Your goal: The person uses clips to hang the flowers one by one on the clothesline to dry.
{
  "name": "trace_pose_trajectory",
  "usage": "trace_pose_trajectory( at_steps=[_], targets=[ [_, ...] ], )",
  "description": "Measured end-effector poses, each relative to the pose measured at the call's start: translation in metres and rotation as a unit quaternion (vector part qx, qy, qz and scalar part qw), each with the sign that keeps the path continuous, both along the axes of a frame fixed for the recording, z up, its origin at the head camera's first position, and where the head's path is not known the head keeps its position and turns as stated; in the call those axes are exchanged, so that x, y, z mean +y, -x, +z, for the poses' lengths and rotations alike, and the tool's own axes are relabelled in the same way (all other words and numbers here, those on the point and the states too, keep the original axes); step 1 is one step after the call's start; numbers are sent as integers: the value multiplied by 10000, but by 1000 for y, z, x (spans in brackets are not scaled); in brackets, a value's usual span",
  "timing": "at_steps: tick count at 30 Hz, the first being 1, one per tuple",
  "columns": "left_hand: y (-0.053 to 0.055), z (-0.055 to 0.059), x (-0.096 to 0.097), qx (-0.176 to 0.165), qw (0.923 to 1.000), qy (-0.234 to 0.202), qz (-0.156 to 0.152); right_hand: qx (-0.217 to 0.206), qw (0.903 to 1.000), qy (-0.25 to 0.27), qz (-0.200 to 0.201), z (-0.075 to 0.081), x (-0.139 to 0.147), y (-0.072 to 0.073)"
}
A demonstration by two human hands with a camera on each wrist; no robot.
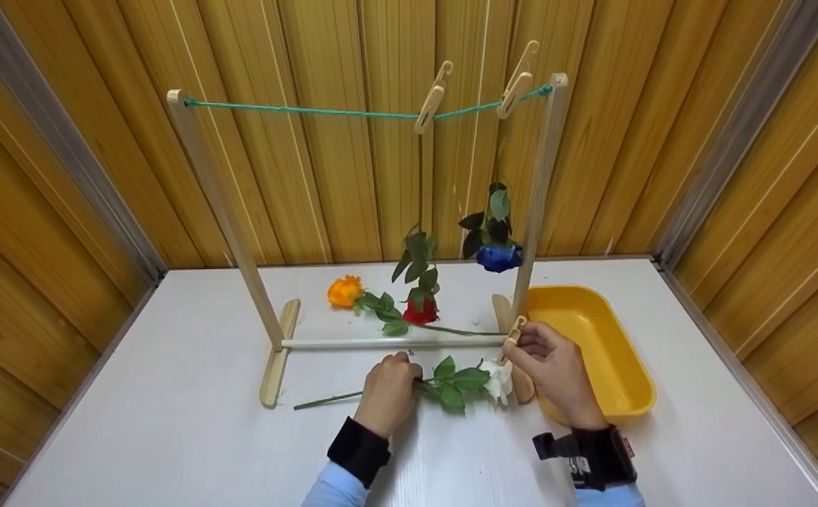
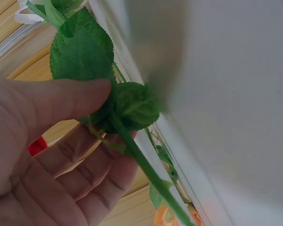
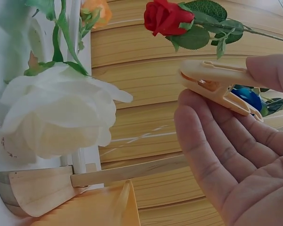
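My left hand (image 1: 389,391) pinches the leafy stem of a white rose (image 1: 497,381) low over the table, its bloom pointing right. In the left wrist view the thumb presses on the stem (image 2: 146,169) beside the serrated leaves (image 2: 82,49). Between the thumb and fingers of my right hand (image 1: 555,366) is a beige clothespin (image 3: 217,84), just above the white bloom. A red rose (image 1: 420,310) and a blue rose (image 1: 499,258) hang bloom-down from a green cord (image 1: 303,110), each by a clothespin. Behind the crossbar lies an orange rose (image 1: 344,291).
The wooden frame has a left post (image 1: 225,211), a right post (image 1: 541,183) and a low crossbar (image 1: 380,344). A yellow basin (image 1: 637,384) stands at the right foot, close to my right hand. Wood-patterned walls (image 1: 324,190) enclose the white table (image 1: 169,415).
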State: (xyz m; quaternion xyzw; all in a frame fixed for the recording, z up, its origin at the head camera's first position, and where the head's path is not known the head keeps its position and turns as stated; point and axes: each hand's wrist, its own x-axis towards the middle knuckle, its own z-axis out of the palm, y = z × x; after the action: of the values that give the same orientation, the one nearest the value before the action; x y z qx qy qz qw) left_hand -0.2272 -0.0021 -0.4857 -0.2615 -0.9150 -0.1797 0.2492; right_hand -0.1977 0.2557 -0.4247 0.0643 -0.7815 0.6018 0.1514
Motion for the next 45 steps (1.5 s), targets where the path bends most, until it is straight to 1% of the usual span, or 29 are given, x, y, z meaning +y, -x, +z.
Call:
trace_pose_trajectory(
  at_steps=[5,10,16,21,25,33,37,42,45],
  targets=[
    [-1,0,-3,-164,9998,50,-33,48,10000,-49,63,-1,0,1],
    [-2,5,-10,-374,9993,12,66,39,9999,-96,85,-2,-1,1],
    [-3,15,-25,-502,9979,-90,388,62,9999,-128,86,-2,-2,1],
    [-4,20,-37,-520,9961,-134,699,9,9999,-152,71,-2,-3,1],
    [-7,18,-44,-521,9945,-32,909,-24,9998,-170,72,-2,-3,2],
    [-10,7,-51,-591,9920,158,1108,-39,9999,-66,83,-4,-4,1],
    [-9,3,-52,-620,9911,168,1163,-60,9999,-40,78,-5,-4,1],
    [-7,3,-51,-697,9906,43,1173,-26,9999,-34,107,-4,-4,1],
    [-7,3,-51,-686,9909,16,1160,-1,9999,-33,146,-4,-4,1]
  ],
)
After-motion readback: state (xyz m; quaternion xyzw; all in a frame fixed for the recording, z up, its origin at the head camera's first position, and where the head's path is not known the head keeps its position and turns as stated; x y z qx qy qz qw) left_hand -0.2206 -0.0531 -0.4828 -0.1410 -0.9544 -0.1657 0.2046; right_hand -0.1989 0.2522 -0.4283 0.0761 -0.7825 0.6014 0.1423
